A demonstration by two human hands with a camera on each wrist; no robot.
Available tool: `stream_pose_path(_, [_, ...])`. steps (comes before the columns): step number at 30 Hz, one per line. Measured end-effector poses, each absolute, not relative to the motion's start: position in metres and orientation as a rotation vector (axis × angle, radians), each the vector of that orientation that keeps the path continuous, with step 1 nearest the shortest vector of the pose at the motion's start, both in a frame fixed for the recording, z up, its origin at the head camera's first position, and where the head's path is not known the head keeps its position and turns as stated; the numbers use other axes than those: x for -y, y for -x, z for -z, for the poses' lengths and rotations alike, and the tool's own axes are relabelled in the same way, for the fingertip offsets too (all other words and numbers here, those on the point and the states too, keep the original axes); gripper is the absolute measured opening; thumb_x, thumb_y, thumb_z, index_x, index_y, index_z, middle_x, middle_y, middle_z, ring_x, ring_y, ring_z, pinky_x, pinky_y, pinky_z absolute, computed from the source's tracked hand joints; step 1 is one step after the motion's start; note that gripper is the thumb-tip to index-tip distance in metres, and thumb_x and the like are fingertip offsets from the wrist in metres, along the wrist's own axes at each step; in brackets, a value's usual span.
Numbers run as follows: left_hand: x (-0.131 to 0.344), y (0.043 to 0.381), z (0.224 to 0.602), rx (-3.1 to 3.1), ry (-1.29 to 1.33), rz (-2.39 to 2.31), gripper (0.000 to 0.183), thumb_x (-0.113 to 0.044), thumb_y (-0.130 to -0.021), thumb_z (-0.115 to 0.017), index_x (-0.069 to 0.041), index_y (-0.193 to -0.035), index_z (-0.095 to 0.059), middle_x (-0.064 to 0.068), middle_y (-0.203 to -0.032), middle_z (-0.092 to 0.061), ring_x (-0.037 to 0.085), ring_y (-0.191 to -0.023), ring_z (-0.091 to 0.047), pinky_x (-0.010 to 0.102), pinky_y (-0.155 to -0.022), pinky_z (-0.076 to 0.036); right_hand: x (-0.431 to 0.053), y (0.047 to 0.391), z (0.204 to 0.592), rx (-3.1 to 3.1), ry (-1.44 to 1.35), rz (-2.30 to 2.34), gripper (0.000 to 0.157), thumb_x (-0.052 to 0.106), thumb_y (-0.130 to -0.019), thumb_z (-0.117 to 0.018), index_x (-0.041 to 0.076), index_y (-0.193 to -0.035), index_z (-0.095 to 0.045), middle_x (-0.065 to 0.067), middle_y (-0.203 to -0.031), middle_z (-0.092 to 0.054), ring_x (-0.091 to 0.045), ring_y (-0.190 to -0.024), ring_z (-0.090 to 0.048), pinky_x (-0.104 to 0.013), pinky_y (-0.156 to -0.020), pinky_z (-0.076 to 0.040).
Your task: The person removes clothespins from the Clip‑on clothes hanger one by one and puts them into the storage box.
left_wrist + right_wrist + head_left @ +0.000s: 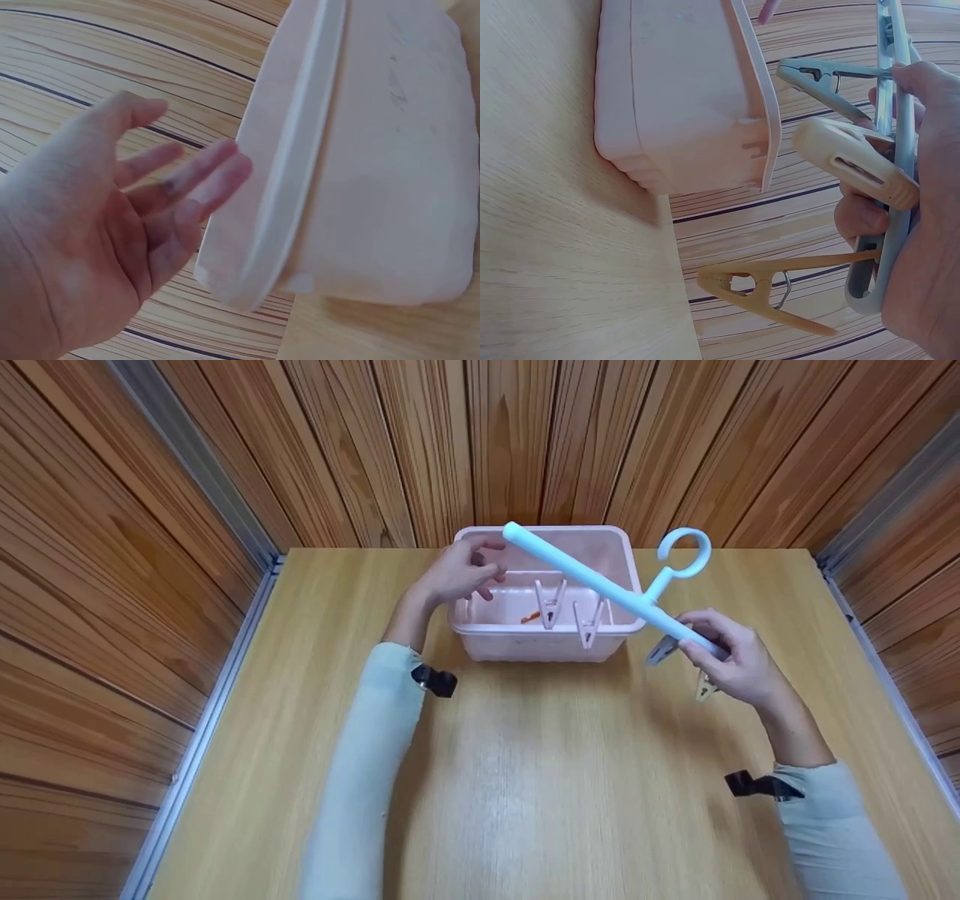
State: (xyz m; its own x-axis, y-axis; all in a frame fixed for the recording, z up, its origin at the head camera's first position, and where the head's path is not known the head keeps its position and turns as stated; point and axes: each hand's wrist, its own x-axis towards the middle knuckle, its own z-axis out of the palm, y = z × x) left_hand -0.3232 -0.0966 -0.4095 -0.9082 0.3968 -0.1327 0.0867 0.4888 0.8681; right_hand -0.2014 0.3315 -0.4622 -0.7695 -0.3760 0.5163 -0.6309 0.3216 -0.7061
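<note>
My right hand (739, 656) grips one end of a light blue clip hanger (592, 577), thumb and fingers wrapped round its bar. The bar slants up to the left over a pale pink bin (532, 645), its hook (709, 556) upward. Below the bar, two pale pink clothespins (550, 606) overlap the bin in the head view. Near my right fingers are a grey-blue clothespin (817, 82), a cream one (855, 161) and a yellow one (757, 289). My left hand (463, 572) hovers at the bin's left side, fingers loosely bent and holding nothing.
Inside the bin lies a small orange piece (530, 617). The bin stands on a wooden table (510, 780), close to the wood-plank back wall (502, 450). More plank walls rise at left and right, with metal rails (225, 667) along their bases.
</note>
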Motion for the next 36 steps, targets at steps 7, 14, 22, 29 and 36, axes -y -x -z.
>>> stream_pose_path(7, [0.099, 0.312, 0.415, -2.489, -0.430, -1.484, 0.050, -0.022, -0.111, -0.067, -0.016, -0.160, -0.059, 0.014, -0.120, -0.075, 0.023, -0.084, -0.076, 0.026, -0.077, -0.061, -0.327, 0.205, 0.455, 2.370, -0.877, -1.404, 0.036, -0.024, -0.096, -0.064, -0.012, -0.130, -0.068, 0.025, -0.101, -0.072, 0.000, -0.068, -0.057, -0.015, -0.059, -0.047])
stream_pose_path(14, [0.100, 0.303, 0.422, -2.513, -0.482, -1.581, 0.049, -0.020, -0.110, -0.069, -0.010, -0.157, -0.061, 0.021, -0.126, -0.079, 0.016, -0.077, -0.075, 0.025, -0.077, -0.061, -0.324, 0.211, 0.447, 2.355, -0.896, -1.369, 0.034, -0.023, -0.096, -0.064, -0.012, -0.129, -0.068, 0.026, -0.098, -0.070, 0.003, -0.068, -0.055, -0.014, -0.058, -0.045])
stream_pose_path(22, [0.096, 0.292, 0.432, -2.571, -0.467, -1.663, 0.048, -0.017, -0.107, -0.072, -0.012, -0.154, -0.063, 0.016, -0.125, -0.081, 0.028, -0.092, -0.080, 0.025, -0.078, -0.060, -0.321, 0.220, 0.442, 2.398, -0.843, -1.333, 0.034, -0.021, -0.098, -0.066, -0.011, -0.129, -0.068, 0.026, -0.098, -0.071, 0.000, -0.067, -0.055, -0.014, -0.060, -0.046])
stream_pose_path(29, [0.090, 0.283, 0.439, -2.641, -0.617, -1.885, 0.059, -0.010, -0.101, -0.078, -0.008, -0.157, -0.059, 0.019, -0.133, -0.081, 0.036, -0.109, -0.083, 0.043, -0.095, -0.066, -0.316, 0.226, 0.444, 2.404, -0.848, -1.284, 0.035, -0.019, -0.096, -0.069, -0.009, -0.129, -0.070, 0.023, -0.092, -0.068, 0.000, -0.065, -0.054, -0.014, -0.058, -0.046])
stream_pose_path(36, [0.088, 0.272, 0.446, -2.612, -0.702, -1.991, 0.062, -0.010, -0.101, -0.077, -0.008, -0.159, -0.055, 0.016, -0.139, -0.079, 0.035, -0.114, -0.083, 0.027, -0.078, -0.061, -0.312, 0.228, 0.447, 2.419, -0.817, -1.295, 0.035, -0.017, -0.096, -0.072, -0.009, -0.130, -0.070, 0.022, -0.092, -0.069, -0.002, -0.068, -0.057, -0.013, -0.062, -0.049])
